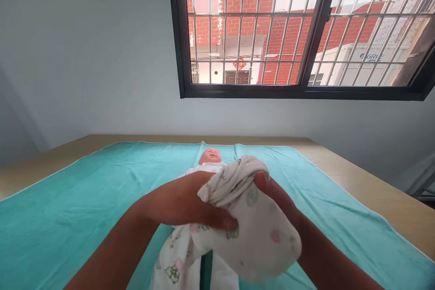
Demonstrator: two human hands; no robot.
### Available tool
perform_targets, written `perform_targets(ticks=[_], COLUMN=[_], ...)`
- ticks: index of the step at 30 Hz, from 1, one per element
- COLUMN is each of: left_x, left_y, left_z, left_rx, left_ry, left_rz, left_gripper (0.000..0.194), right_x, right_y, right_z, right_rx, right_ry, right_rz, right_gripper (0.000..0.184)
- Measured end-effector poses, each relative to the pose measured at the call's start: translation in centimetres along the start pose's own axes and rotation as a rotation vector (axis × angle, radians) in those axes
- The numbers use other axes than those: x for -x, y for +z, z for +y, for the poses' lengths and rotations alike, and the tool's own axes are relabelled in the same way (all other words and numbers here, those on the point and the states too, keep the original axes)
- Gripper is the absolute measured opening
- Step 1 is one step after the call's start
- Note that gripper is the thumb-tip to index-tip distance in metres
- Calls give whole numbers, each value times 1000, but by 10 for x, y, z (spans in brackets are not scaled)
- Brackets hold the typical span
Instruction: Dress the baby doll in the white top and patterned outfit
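Note:
A white baby garment (251,217) with small pink and green prints, apparently pants, hangs bunched between my two hands. My left hand (200,204) grips it from the left, its thumb pressed on the cloth. At the upper right edge, the fingers of my right hand (272,188) pinch the gathered, rolled fabric. One part of the garment droops at lower left, and a rounded end sticks out at lower right. Behind the hands lies a baby doll (210,156) on its back, its head showing and white clothing at its shoulders; the cloth and my hands hide most of its body.
A turquoise sheet (84,208) with a pale edge covers much of the wooden table (370,181). Beyond the table stands a grey-white wall (102,54). A dark-framed window (244,91) with metal bars is set in it, above the right half of the table.

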State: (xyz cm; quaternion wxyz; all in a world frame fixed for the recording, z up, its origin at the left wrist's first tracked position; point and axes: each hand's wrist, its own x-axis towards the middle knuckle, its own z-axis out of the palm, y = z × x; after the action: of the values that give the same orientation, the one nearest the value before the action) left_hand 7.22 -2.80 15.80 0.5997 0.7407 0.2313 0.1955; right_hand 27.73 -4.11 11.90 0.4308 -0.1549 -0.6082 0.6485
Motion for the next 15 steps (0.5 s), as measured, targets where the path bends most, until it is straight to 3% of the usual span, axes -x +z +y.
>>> perform_targets(ticks=[2,4,6,7,9,11,13,15], left_x=[2,3,2,2,0,-1,-2,0], left_y=[-2,-2,2,5,12,19,27,33], left_z=[-3,-6,-7,-7,-5,-2,0,0], left_rx=[51,200,357,424,540,615,639,596], left_ry=[66,159,193,193,195,213,236,236], left_rz=[192,297,260,222,163,141,162,194], left_gripper=[19,13,12,12,15,22,26,26], right_x=[-2,-2,-1,-1,0,0,0,1], right_y=[1,1,-1,-2,-4,-5,-3,4], right_z=[2,1,0,-1,-2,-1,2,5], right_rx=[42,95,122,111,56,-40,-128,-168], right_ry=[28,112,180,181,125,35,-29,-35], right_rz=[-75,-257,-420,-436,-320,-112,53,133], right_gripper=[54,49,44,42,38,38,32,24])
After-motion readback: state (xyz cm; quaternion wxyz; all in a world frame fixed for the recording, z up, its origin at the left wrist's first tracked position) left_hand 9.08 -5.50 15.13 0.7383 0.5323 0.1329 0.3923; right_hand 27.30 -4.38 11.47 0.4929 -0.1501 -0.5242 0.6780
